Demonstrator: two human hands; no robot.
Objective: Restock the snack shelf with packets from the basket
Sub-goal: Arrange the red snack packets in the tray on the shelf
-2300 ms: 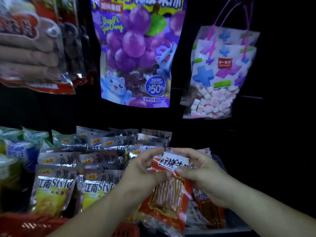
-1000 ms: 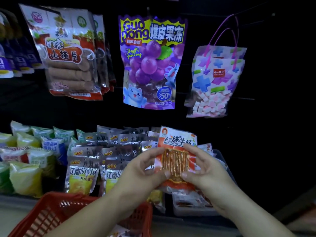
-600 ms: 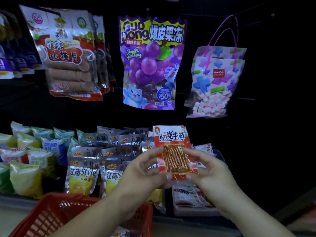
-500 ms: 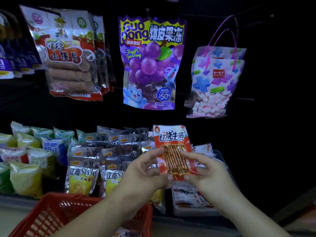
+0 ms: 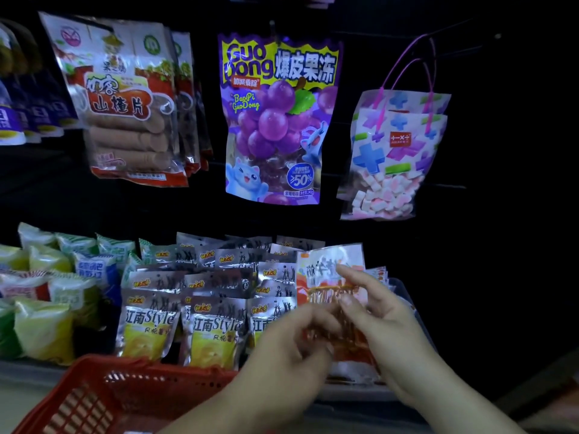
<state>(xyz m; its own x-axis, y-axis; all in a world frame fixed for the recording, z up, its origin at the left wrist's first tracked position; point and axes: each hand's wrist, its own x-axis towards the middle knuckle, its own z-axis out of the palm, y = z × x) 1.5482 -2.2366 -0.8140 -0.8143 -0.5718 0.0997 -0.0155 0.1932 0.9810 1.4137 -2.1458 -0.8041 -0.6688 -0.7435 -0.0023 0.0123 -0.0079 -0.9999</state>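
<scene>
A red snack packet [image 5: 329, 270] with a clear window of brown strips is upright in front of the right end of the low shelf, blurred by motion. My right hand [image 5: 385, 327] pinches its right side between thumb and forefinger. My left hand [image 5: 294, 352] is lower, its curled fingers on the packet's lower left edge, also blurred. Behind the packet stand more packets of the same kind in a grey shelf bin [image 5: 410, 296]. The red plastic basket [image 5: 103, 399] sits at the bottom left, below my left forearm.
Silver and yellow packets [image 5: 213, 311] fill rows on the shelf left of the bin, with green and blue packets [image 5: 47, 296] further left. Above hang a hawthorn roll bag [image 5: 125, 104], a purple grape jelly bag [image 5: 275, 120] and a marshmallow bag [image 5: 394, 158].
The packet has shifted right and down towards the grey bin. My left hand has dropped lower along its left edge. My right hand keeps its pinch.
</scene>
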